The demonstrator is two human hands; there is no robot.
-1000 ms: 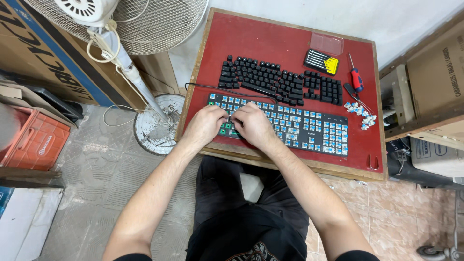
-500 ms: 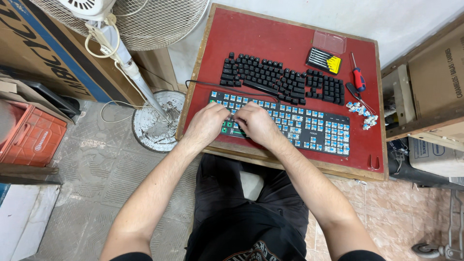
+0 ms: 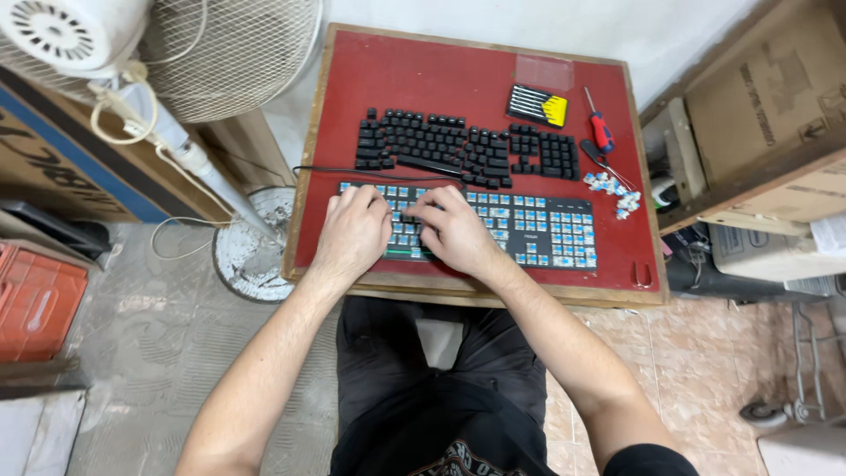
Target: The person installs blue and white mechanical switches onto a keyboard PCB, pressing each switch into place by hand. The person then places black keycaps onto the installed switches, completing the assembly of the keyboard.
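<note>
Red-topped table (image 3: pixel 458 79) carries a bit set (image 3: pixel 538 106), a red-handled screwdriver (image 3: pixel 599 130) and loose switches (image 3: pixel 612 192) at right. White fan (image 3: pixel 132 53) stands left of it. Orange crate (image 3: pixel 35 304) on floor, far left. Cardboard boxes (image 3: pixel 775 97) at right.

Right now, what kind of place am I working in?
Probably a small home repair corner, not a factory: a red-topped wooden table holding a stripped keyboard and screwdriver, with cardboard boxes and a standing fan crowded alongside.

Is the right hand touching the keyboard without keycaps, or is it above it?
Touching. The head view shows the right hand lying on the stripped keyboard, fingers pressed among its blue switches.
</note>
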